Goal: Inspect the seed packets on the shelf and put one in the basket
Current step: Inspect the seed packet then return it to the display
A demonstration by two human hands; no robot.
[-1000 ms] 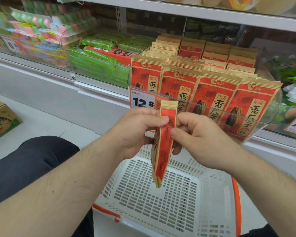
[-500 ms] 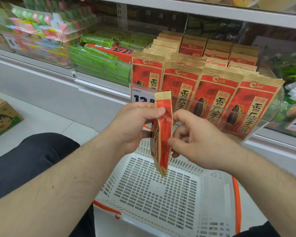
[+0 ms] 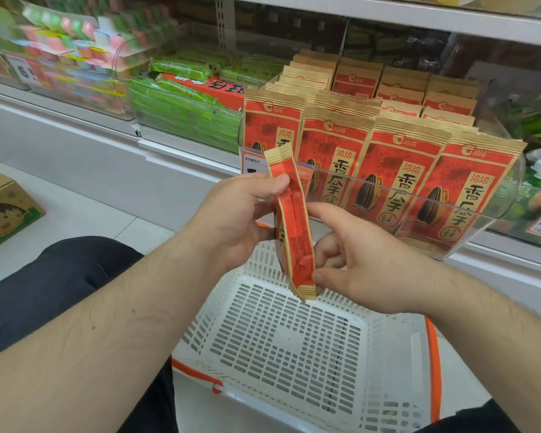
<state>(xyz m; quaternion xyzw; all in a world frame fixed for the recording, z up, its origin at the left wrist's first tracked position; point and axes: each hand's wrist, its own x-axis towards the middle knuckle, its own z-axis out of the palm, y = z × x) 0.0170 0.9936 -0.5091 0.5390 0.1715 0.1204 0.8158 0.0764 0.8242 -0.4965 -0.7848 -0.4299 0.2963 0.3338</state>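
Nearest, a dark trouser leg [image 3: 53, 285] fills the lower left, both bare forearms reaching forward over it. Below the hands sits a white slotted basket [image 3: 294, 354] with orange handles, on the floor at the foot of the shelf unit; nothing visible inside it.

Above the basket's far rim, the held seed packet [image 3: 292, 220] is edge-on to the camera, roughly upright, top tilted slightly left, red side panel showing, tan crimped ends top and bottom. Left hand [image 3: 241, 220] grips its upper part, thumb across the near face just under the top seal, fingers curled behind. Right hand [image 3: 359, 260] pinches the lower end, thumb tip against the bottom corner, index finger stretched toward the packet's middle, other fingers curled in. Hands close together, both clamped on the one packet.

Behind, at the shelf's front edge, a clear plastic bin [image 3: 469, 214] holds rows of matching seed packets [image 3: 400, 170], red with sunflower-seed art, standing upright facing out. A price tag [image 3: 253, 160] on the bin's front left is partly hidden by the held packet. Left of the bin, green wrapped bars [image 3: 181, 110] and a red box [image 3: 219, 89]; further left, blurry pink and green packs [image 3: 72, 35]. Cardboard box [image 3: 3, 207] on the floor at far left.
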